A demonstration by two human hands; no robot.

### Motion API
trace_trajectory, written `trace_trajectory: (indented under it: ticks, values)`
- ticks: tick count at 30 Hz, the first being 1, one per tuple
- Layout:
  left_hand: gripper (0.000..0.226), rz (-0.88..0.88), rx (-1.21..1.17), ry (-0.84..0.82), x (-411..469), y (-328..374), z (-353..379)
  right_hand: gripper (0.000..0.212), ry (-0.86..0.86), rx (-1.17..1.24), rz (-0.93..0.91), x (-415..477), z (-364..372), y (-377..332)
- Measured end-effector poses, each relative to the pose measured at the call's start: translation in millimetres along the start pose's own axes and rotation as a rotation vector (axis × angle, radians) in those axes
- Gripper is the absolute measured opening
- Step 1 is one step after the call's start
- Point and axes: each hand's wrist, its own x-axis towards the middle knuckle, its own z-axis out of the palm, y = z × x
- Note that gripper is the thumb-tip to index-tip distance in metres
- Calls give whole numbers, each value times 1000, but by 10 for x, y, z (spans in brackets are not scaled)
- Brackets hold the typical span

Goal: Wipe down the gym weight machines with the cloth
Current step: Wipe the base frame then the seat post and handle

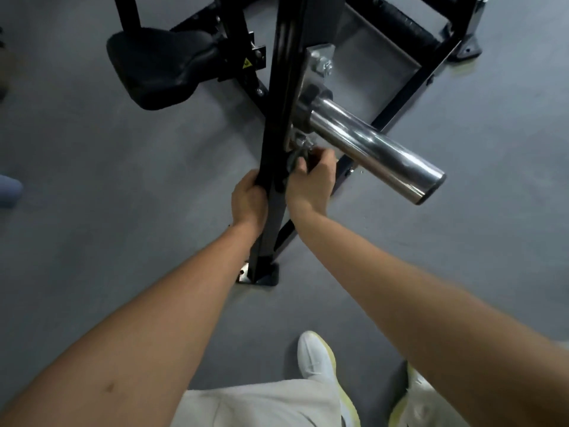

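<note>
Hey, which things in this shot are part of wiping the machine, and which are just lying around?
Part of the job: left hand gripping the black post; right hand holding a grey cloth; chrome peg; seat pad.
Just there: white shoe; blue object at left edge.

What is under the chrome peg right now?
The right hand pinching a grey wad, likely the cloth, against the black post, above grey floor. The hand covers most of the wad.

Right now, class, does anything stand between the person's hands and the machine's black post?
Nothing visible does. The left hand grips the black post; the right hand holds a grey wad, seemingly cloth, against it.
</note>
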Motion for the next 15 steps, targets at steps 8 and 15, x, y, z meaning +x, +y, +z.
trace_trajectory:
  ticks: [8, 15]
  values:
    - [31, 147, -149, -51, 0, -326, 26, 26, -263, -408, -510, -9, 79, 1154]
    - [42, 260, -169, -56, -61, -585, 5, 21, -362, -182, -734, 177, -84, 1133]
